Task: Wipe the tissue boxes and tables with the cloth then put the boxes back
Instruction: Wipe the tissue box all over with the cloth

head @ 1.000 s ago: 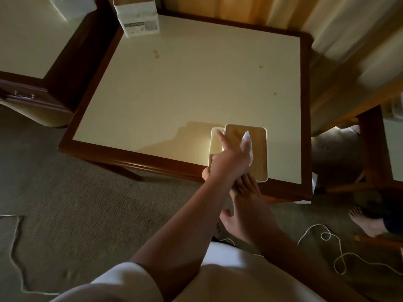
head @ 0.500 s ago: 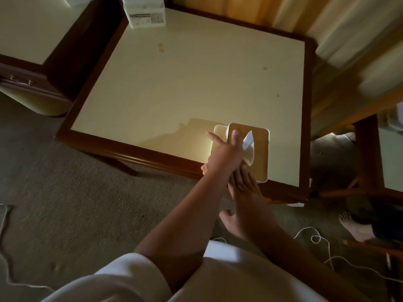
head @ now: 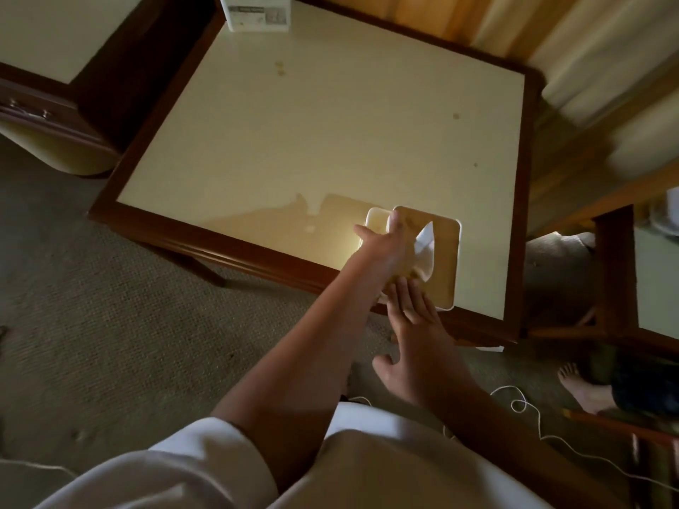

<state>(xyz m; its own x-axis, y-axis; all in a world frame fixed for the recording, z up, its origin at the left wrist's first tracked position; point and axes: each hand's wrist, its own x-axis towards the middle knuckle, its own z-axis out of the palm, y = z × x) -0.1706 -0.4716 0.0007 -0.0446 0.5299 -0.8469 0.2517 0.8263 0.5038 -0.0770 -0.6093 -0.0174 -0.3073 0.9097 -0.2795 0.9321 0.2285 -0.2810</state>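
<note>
A tissue box (head: 446, 259) with a tan wooden lid and a white tissue sticking up stands near the front right edge of the cream-topped table (head: 330, 141). My left hand (head: 385, 251) lies flat on the lid's left part, fingers straight and thumb spread. A pale fold (head: 422, 264) shows at its right edge; I cannot tell whether it is cloth or tissue. My right hand (head: 415, 332) touches the box's near side with straight fingers. A second, white tissue box (head: 257, 12) stands at the table's far left corner.
Another cream-topped table (head: 36, 34) stands at the far left and a third (head: 657, 284) at the right. A white cord (head: 521, 402) trails over the carpet by a person's bare foot (head: 584, 391). Curtains (head: 588, 49) hang behind the table.
My left hand has slid a little to the left across the lid, uncovering more of the tissue. My right hand stays against the box's near side.
</note>
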